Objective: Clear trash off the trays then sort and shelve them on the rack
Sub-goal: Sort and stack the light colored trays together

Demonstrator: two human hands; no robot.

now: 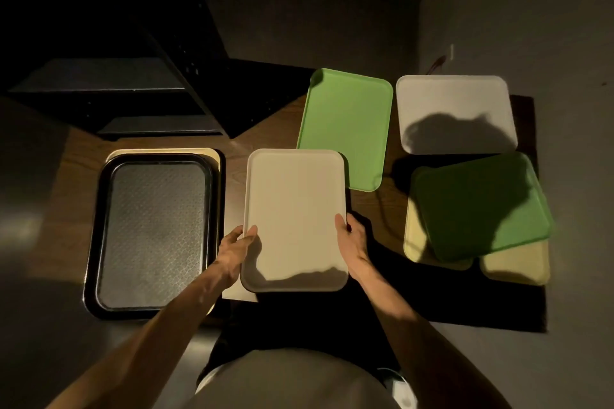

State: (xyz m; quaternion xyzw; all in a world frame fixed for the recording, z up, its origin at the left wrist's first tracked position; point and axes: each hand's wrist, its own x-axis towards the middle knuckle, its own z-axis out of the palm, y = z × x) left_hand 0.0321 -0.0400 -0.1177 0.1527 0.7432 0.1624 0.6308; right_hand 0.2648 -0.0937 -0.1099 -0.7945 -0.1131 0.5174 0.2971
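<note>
White tray held at both long edges, over the table.

Left of the white tray point(294, 209) I log a black tray point(156, 236) stacked on a cream one. My left hand point(236, 249) and right hand point(352, 239) pinch its opposite rims, thumbs on top. I judge it light, stiff, smooth-slippery: grip the raised rims. Right of it lie green tray point(349, 123) and others.
</note>
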